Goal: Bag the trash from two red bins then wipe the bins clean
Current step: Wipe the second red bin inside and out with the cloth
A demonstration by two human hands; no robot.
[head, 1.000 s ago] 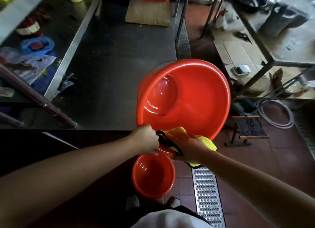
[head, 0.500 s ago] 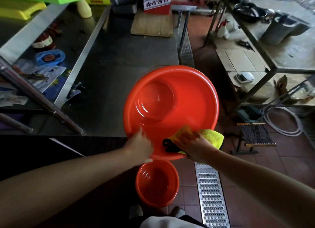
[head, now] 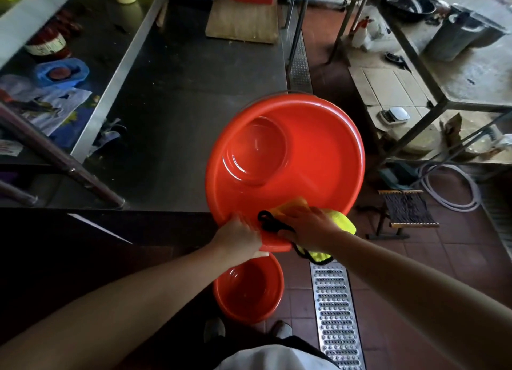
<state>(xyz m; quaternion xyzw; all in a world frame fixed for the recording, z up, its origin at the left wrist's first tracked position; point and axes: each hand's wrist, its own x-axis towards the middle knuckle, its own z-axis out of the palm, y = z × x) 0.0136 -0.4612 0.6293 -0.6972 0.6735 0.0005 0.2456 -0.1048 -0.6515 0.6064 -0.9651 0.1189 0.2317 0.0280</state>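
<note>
The large round bin [head: 285, 159] of glossy red plastic was tilted up beside the steel counter [head: 180, 98]. The left hand [head: 238, 238] gripped its rim at 6 o'clock — the right hand [head: 307, 227] pressed a fuzzy yellow cloth [head: 342, 220] there, fingers seemingly curled. A smaller red bin [head: 249, 289] sat on the tiled floor [head: 415, 272] below.

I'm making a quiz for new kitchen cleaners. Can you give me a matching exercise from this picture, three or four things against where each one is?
Things:
1. large red bin
2. small red bin
3. yellow cloth
4. left hand

Places:
A. on the floor by the person's feet
B. gripping the large bin's near rim
C. held tilted at the steel table's edge
D. under the right hand, on the large bin's rim

Pairs: 1-C, 2-A, 3-D, 4-B
</note>
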